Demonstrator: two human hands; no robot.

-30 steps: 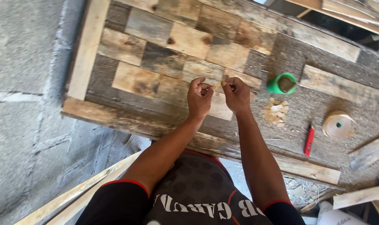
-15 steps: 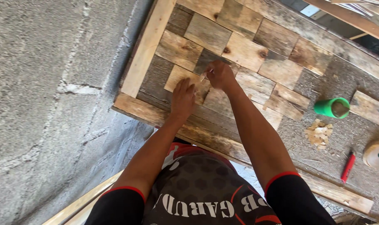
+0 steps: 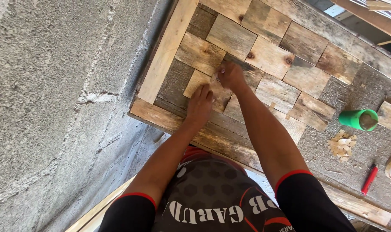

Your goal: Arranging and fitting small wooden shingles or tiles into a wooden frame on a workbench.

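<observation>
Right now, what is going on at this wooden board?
A person leans over a framed wooden panel covered in rectangular weathered wood tiles. The left hand presses flat on a pale wood tile near the panel's corner, while the right hand pinches something small beside it. A green plastic cup, pale wood chips and a red marker lie alongside.

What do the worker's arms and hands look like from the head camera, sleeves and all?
Both arms are bare from the upper arm down. Short black sleeves end in a thin red hem. The left hand and right hand wear no gloves; no watch or rings are visible.
</observation>
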